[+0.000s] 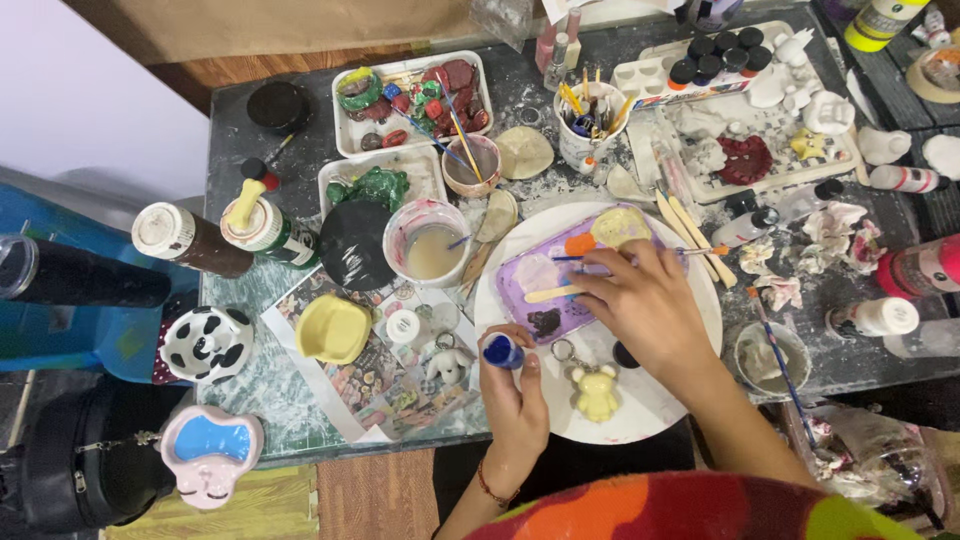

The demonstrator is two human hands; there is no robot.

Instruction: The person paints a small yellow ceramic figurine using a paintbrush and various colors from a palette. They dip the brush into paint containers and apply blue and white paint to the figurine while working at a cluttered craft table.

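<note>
1. Paint handling is the step in hand: the left hand [515, 385] wraps its fingers closed around a small open blue paint bottle [502, 351], held upright at the 9 o'clock edge of the round white plate [690, 330].
2. The right hand [645, 305] pinches a thin blue-handled brush [570, 258], fingers narrow; the shaft lies nearly level over the purple palette tray [535, 275], pointing toward 9 o'clock.
3. Good practice, as judged from here: keep the bottle vertical and close to the tray so drips fall on the plate, and keep the brush tip low over the tray.
4. The yellow bear figure [597, 392] lies on the plate at 6 o'clock, just right of the left hand, with a keyring at its head. Keep the open bottle from tipping over it.
5. A wooden stick [550, 294] rests across the tray under the right hand's fingertips; it could be knocked.
6. Surroundings: a cup of cloudy rinse water [432, 245] stands at 10 o'clock from the plate, a brush mug [588, 125] at 12 o'clock, and a yellow dish [333, 328] well apart at 9 o'clock.
7. Obstructions: loose sticks at 2 o'clock beside the plate and a crowded figurine tray [760, 140] beyond them limit reach to the right.
</note>
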